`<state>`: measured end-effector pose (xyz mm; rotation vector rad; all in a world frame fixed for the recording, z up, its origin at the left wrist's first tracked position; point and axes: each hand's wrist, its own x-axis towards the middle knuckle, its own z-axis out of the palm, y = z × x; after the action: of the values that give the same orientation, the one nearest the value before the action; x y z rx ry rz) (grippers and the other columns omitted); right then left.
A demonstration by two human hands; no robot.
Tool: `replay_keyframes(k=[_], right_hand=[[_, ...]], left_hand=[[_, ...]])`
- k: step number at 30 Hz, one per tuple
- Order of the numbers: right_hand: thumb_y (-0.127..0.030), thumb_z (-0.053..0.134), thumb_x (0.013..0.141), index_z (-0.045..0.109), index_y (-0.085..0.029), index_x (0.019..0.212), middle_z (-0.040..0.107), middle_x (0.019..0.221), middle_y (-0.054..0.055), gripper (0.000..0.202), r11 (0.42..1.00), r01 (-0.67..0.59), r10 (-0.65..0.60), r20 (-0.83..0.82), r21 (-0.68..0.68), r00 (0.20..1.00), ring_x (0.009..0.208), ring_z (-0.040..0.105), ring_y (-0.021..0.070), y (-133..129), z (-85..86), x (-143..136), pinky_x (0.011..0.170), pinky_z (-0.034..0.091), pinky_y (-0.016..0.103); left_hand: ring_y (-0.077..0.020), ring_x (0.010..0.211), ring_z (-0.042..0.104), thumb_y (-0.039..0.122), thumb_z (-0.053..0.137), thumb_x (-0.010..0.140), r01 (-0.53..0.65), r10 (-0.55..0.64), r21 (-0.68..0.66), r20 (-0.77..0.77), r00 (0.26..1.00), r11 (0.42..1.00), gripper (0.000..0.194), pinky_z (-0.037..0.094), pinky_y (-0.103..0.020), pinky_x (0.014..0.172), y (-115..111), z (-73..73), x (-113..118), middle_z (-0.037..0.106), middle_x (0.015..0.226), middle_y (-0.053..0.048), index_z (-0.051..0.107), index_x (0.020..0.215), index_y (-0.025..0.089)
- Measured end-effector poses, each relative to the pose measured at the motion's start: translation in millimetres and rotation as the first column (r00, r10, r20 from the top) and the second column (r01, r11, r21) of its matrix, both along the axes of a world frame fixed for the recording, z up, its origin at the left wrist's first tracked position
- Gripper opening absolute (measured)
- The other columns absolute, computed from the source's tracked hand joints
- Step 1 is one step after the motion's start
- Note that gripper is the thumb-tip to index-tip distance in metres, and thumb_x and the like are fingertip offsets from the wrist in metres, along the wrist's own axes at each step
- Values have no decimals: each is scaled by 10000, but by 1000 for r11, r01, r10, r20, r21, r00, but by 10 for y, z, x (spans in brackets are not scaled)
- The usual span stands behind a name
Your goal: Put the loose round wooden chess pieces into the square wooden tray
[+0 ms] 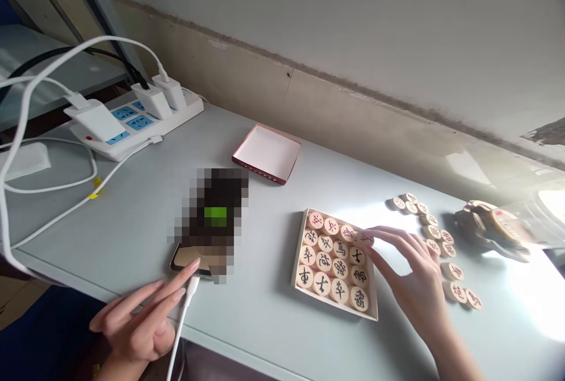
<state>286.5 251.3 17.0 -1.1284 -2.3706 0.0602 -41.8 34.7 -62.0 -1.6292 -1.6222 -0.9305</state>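
While pixelation masks most of the phone [210,231] left of the xiangqi box [334,304], the left hand [136,325] overlapping the phone is loosely open, gripping nothing visible. At the box's far right corner, the right hand [412,263] pinches 1 pale round xiangqi piece [364,238], its character blurred. Grey desk [247,310] underlies the box; scuffed wall [309,27] stands beyond.

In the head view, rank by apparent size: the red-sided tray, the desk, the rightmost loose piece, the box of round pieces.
Desk
Box of round pieces
Red-sided tray
Rightmost loose piece
The tray lies farther away, so its real size is unsure.
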Motion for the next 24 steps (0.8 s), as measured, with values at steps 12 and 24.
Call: replay_keyframes(k=[12, 24], right_hand=[[-413, 548, 881, 644, -271, 860, 697, 967, -6, 172, 1000, 7, -6, -11, 29, 1000, 887, 621, 208, 1, -39, -24, 840, 330, 392], [-332, 459, 906, 597, -298, 1077, 586, 1210, 54, 222, 998, 61, -61, -67, 10, 996, 1155, 529, 270, 30, 42, 127, 946, 397, 456]], left_hand=[[-119, 571, 603, 264, 293, 925, 4, -3, 23, -17, 1000, 1000, 348, 393, -248, 492, -7, -54, -32, 711, 603, -43, 584, 744, 197], [-101, 573, 605, 250, 279, 928, 24, -23, 18, -53, 998, 1000, 313, 416, -214, 504, 33, 37, -3, 729, 657, -24, 549, 775, 212]])
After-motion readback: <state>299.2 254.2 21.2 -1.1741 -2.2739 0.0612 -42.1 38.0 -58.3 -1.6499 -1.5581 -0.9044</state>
